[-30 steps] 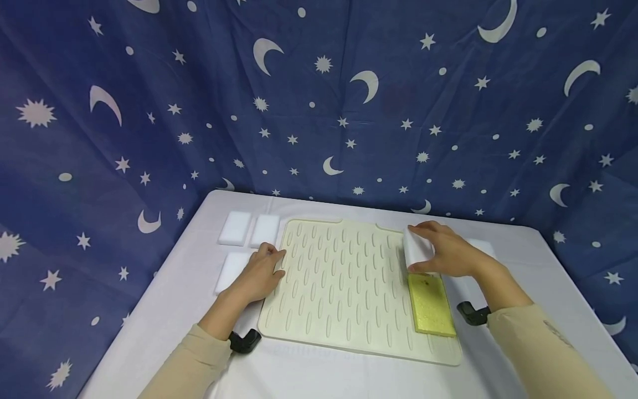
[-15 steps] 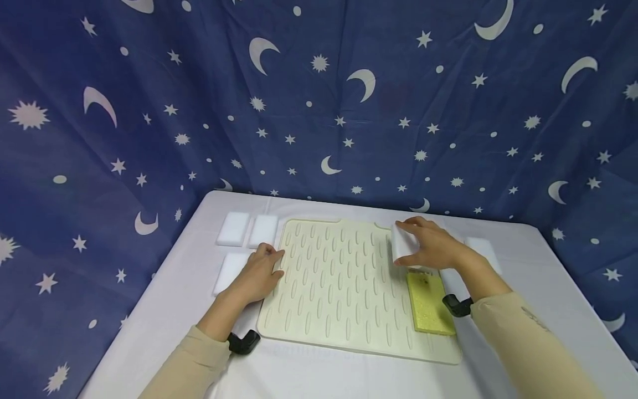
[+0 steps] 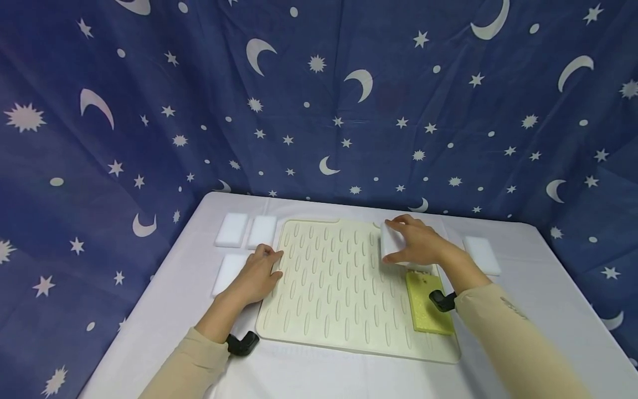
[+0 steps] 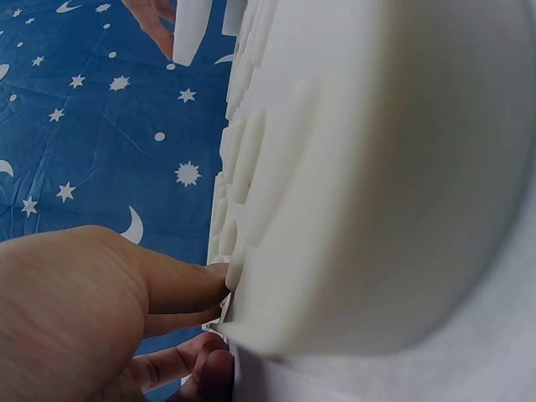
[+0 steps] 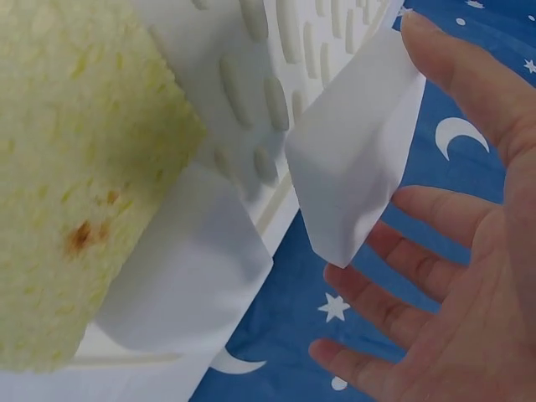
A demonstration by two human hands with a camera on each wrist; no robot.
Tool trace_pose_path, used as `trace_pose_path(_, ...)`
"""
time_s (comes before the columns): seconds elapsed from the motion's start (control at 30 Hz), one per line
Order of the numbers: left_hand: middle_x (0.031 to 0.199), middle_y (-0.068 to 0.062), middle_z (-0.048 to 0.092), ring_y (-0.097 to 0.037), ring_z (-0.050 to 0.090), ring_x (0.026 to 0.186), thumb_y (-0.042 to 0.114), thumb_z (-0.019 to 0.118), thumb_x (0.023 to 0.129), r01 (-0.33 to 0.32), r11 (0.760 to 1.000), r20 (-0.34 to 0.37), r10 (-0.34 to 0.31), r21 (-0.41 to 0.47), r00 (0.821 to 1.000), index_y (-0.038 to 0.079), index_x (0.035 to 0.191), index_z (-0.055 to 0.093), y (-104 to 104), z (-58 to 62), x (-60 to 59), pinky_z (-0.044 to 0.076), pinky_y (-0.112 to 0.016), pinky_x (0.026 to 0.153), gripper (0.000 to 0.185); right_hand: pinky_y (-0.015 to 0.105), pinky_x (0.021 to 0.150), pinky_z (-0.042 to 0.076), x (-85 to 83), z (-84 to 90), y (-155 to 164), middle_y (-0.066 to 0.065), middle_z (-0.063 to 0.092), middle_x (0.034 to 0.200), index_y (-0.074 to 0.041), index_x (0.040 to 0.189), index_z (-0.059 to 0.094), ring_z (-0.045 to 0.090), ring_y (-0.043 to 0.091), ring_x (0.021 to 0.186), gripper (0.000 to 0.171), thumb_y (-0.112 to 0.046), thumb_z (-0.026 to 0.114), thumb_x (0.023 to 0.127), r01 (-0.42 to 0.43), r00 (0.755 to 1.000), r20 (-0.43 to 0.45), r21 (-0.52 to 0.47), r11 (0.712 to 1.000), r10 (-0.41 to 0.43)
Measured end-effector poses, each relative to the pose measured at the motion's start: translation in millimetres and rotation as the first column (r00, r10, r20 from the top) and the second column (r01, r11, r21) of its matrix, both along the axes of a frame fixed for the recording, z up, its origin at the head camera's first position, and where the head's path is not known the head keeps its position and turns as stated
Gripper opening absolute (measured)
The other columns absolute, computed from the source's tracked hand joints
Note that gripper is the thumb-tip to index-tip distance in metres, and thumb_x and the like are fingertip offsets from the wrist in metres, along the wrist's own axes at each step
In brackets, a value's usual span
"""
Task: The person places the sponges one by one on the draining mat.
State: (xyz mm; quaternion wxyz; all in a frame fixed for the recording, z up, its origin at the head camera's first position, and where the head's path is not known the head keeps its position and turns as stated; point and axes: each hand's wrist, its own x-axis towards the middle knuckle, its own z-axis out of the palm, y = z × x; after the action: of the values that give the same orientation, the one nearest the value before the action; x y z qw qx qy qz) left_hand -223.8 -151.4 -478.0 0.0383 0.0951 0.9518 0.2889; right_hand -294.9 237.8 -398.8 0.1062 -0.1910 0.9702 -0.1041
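My right hand (image 3: 416, 242) pinches a white block sponge (image 3: 391, 244) between thumb and fingertips, tilted over the back right of a cream ridged drying mat (image 3: 329, 288). In the right wrist view that held sponge (image 5: 360, 151) stands on edge, apart from a second white sponge (image 5: 193, 260) lying on the mat beside the yellow sponge (image 5: 75, 167). In the head view, the yellow sponge (image 3: 421, 305) lies along the mat's right side. My left hand (image 3: 256, 275) grips the mat's left edge with its fingertips, as the left wrist view also shows.
Left of the mat lie three white sponges, one at the back left (image 3: 231, 230), another beside it (image 3: 262, 231) and a third partly behind my left hand (image 3: 229, 271). One more white sponge (image 3: 481, 255) lies at the right. A blue star-patterned curtain (image 3: 319, 138) stands behind the table.
My right hand has moved left with the white sponge, away from the right edge of the mat. My left hand stays at the mat's edge.
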Motion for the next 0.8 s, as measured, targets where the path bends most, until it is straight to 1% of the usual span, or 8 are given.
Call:
trace_pose_path(0.2,0.145,-0.020,0.044,-0.036,0.049,0.119,0.014,0.066,0.100,-0.003,1.000,0.002,0.003,0.003,1.000,0.000,0.151,0.051,1,0.7,0.0,0.046,-0.051,0.103,0.055,0.068,0.114,0.036,-4.9,-4.2,-7,0.019,0.039,0.160,-0.011,0.161,0.037,0.040,0.046,0.144,0.103,-0.053,0.085,0.080,0.004,1.000,0.013,0.012,1.000,-0.004)
trace_pose_path(0.47,0.144,-0.020,0.045,-0.035,0.049,0.117,0.014,0.067,0.100,-0.002,1.000,-0.003,0.002,0.003,1.000,0.000,0.150,0.052,1,-0.2,-0.6,0.046,-0.050,0.102,0.055,0.067,0.114,0.036,-11.3,-9.4,-16,0.020,0.039,0.160,-0.010,0.161,0.038,0.041,0.046,0.143,0.103,-0.056,0.083,0.081,0.001,0.999,0.042,0.038,0.999,-0.003)
trace_pose_path(0.8,0.144,-0.020,0.045,-0.035,0.049,0.118,0.013,0.066,0.100,0.000,1.000,-0.005,0.000,0.005,1.000,0.000,0.150,0.052,1,-1.1,-0.2,0.046,-0.050,0.103,0.055,0.066,0.115,0.035,-14.0,-16.2,-24,0.019,0.038,0.160,-0.011,0.162,0.037,0.041,0.045,0.143,0.105,-0.057,0.084,0.080,0.017,0.997,0.068,0.059,0.998,-0.021)
